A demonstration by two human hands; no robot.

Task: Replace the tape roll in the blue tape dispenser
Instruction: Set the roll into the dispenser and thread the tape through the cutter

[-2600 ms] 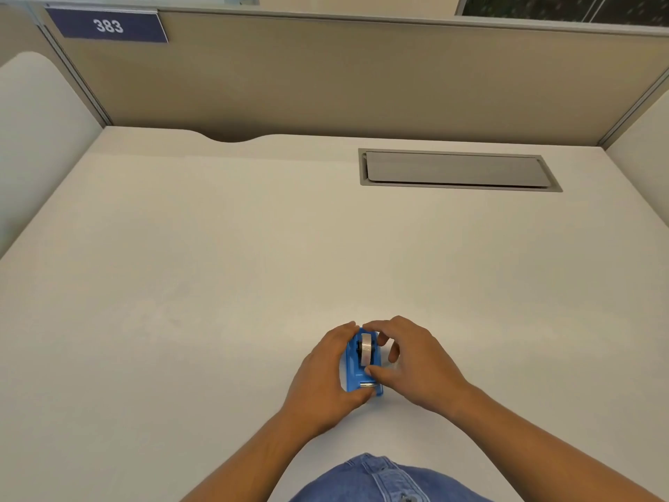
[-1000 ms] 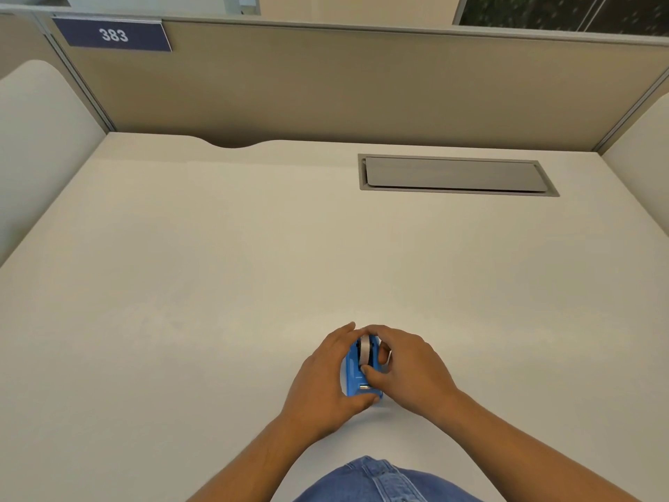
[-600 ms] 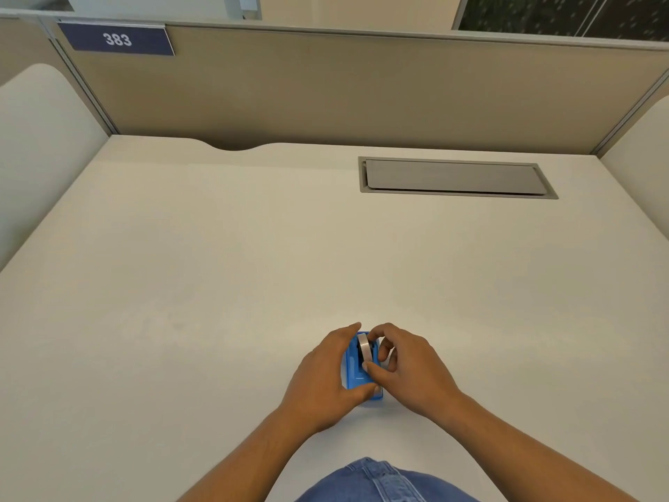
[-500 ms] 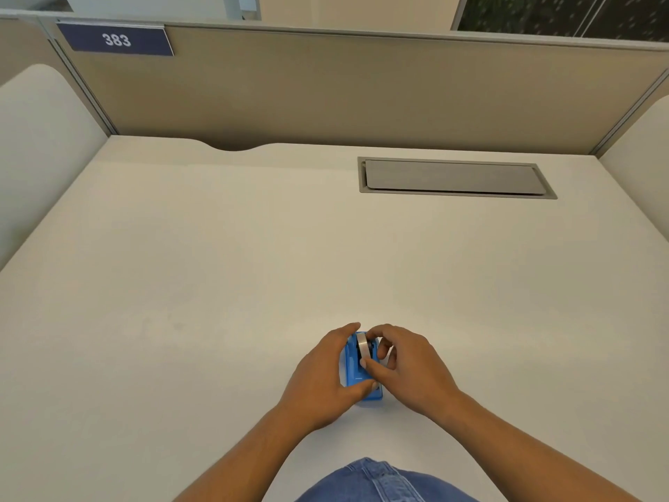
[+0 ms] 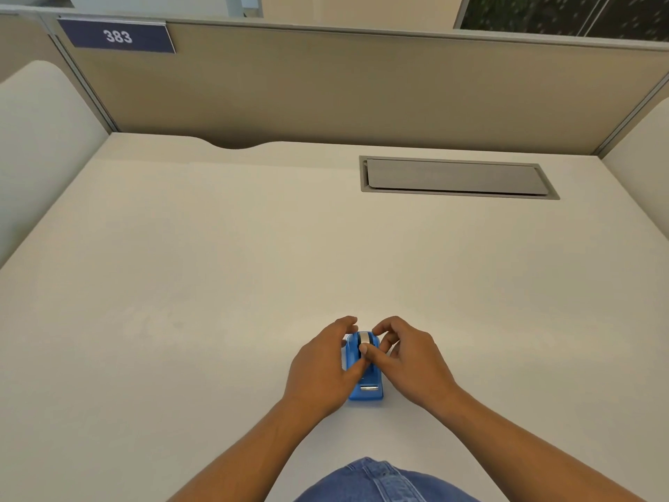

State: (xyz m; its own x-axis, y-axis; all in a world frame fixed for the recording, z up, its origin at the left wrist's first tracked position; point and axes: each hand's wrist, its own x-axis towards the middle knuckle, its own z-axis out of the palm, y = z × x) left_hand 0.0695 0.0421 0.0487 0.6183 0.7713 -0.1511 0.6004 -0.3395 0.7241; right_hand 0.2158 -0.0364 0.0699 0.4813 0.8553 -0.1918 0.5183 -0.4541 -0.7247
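Note:
A small blue tape dispenser stands on the white desk near its front edge, its metal cutter toward me. A tape roll sits upright in its top. My left hand wraps the dispenser's left side and holds it. My right hand is at its right side, thumb and forefinger pinching the tape roll. Most of the dispenser's body is hidden by my fingers.
A grey cable hatch is set into the desk at the back right. Beige partition panels close the back and both sides, with a blue "383" sign at upper left. My denim-clad lap shows at the bottom edge.
My hands have stayed on the dispenser. My right thumb has shifted up from the dispenser's front onto the tape roll, and the fingers have tightened around it.

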